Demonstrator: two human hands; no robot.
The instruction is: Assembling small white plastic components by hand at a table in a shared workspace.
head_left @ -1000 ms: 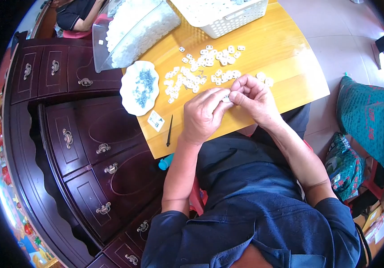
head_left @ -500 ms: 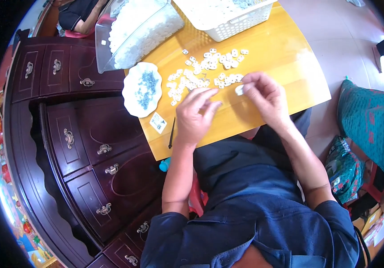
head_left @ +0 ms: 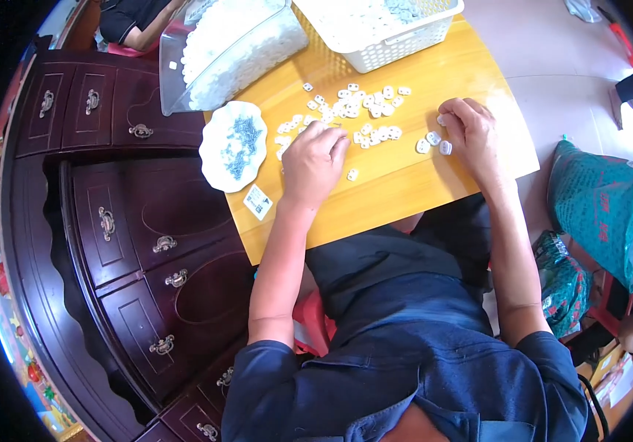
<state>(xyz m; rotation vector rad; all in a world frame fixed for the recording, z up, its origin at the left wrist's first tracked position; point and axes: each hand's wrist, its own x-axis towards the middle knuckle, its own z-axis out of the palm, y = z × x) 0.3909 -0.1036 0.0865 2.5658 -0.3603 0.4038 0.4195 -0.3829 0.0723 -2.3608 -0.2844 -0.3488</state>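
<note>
Small white plastic pieces (head_left: 364,110) lie scattered over the middle of the yellow wooden table (head_left: 405,184), toward its far edge, between the two hands. Left hand (head_left: 313,162) rests palm down at the left end of the scatter, fingers curled, fingertips on or just over the nearest pieces; can't tell if it pinches one. One stray piece (head_left: 352,174) lies just right of that hand, closer to the near edge. Right hand (head_left: 471,132) sits near the table's right edge, fingers bent down, tips touching a piece at the far side; grip unclear, could be pinching, can't tell. Two or three pieces (head_left: 434,141) lie just left of the right hand. Hands are well apart.

White dish (head_left: 232,145) with small blue-grey bits sits at the table's left edge, just left of the left hand. Small white card (head_left: 258,202) lies near the near-left corner. Clear bin (head_left: 228,51) full of white pieces stands at the far-left corner, overhanging the edge. White slotted basket (head_left: 382,26) stands at the far edge, cut off by the frame top.

Near edge of the table is hidden partly by the person's lap and blue shirt. Piece shape too small to make out. Dark wooden drawer cabinet (head_left: 132,221) stands left of the table. Green bags (head_left: 603,214) lie on the floor at the right. Another person's arm (head_left: 136,22) shows at the top left, mostly cut off.
</note>
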